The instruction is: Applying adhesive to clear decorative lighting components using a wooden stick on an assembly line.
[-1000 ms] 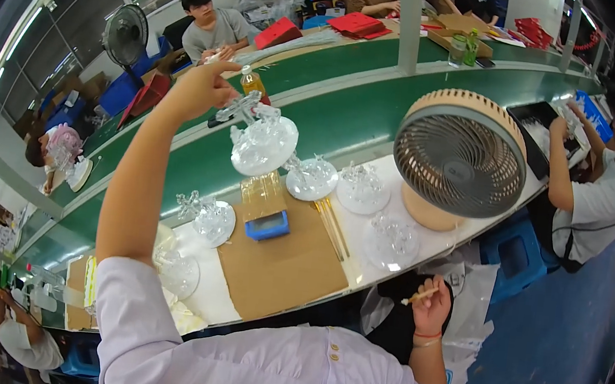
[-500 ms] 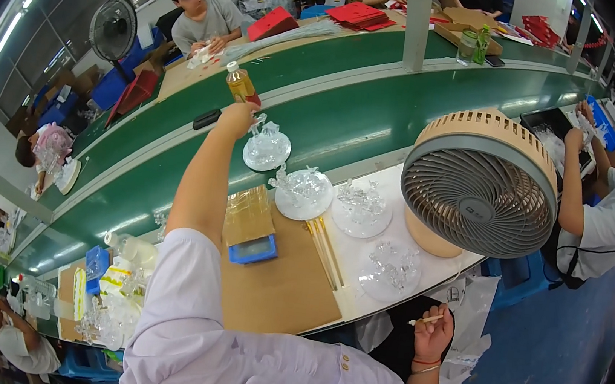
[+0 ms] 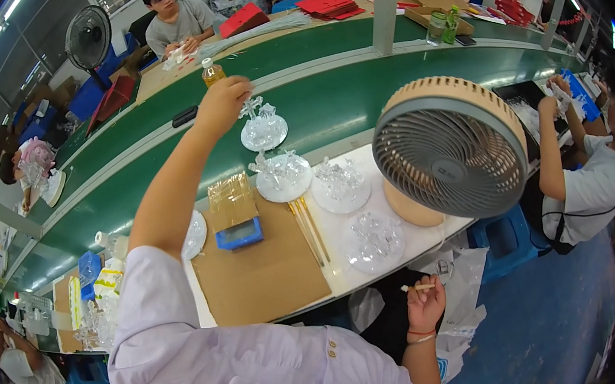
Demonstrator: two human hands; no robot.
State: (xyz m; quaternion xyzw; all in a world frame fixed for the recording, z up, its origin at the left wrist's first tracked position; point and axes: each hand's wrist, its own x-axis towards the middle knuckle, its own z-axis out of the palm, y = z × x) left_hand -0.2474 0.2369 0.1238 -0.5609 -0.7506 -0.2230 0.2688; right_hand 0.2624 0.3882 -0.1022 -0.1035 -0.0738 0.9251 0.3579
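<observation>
My left hand (image 3: pixel 222 106) is stretched over the green belt, fingers curled together; what they hold, if anything, is hidden. Behind it stands a bottle of amber drink (image 3: pixel 213 73), partly covered by the hand. Just to its right, a white round plate (image 3: pixel 264 140) bears clear plastic pieces (image 3: pixel 262 113). Low at the right, past the table edge, my right hand (image 3: pixel 426 304) is closed around a short pale stick (image 3: pixel 418 288) with a whitish tip. Three similar plates with clear pieces, including the nearest plate (image 3: pixel 376 244), stand on the white tabletop.
A large round fan (image 3: pixel 448 155) stands at the table's right. A brown cardboard sheet (image 3: pixel 261 270) carries a blue box (image 3: pixel 240 234) with a cardboard piece; thin yellowish sticks (image 3: pixel 309 230) lie beside it. Another plate (image 3: pixel 196 236) shows by my left forearm. Co-workers sit around.
My left hand has risen away from the clear pieces on the belt plate and now covers more of the bottle. My right hand keeps the stick. The whole view has shifted slightly.
</observation>
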